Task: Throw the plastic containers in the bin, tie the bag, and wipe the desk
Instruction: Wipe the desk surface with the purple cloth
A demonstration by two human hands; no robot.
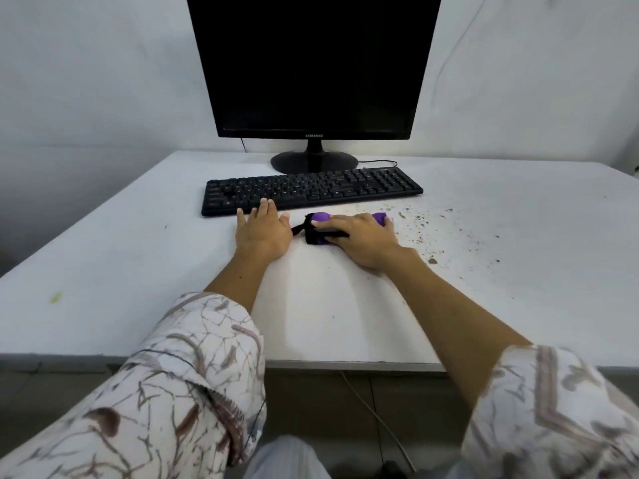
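A purple cloth with black trim (318, 227) lies on the white desk (103, 271), just in front of the keyboard. My right hand (363, 238) presses flat on top of the cloth, fingers spread over it, covering its right part. My left hand (262, 233) rests palm down on the bare desk to the left of the cloth, fingers apart and touching the keyboard's front edge. Dark crumbs and specks (425, 223) are scattered over the desk to the right of my right hand. No plastic containers, bin or bag are in view.
A black keyboard (311, 190) lies across the desk behind my hands. A black monitor (313, 63) stands on its round base (314, 161) at the back, against the white wall. A small green smear (56, 298) marks the desk's left side. A cable (377, 416) hangs below the desk's front edge.
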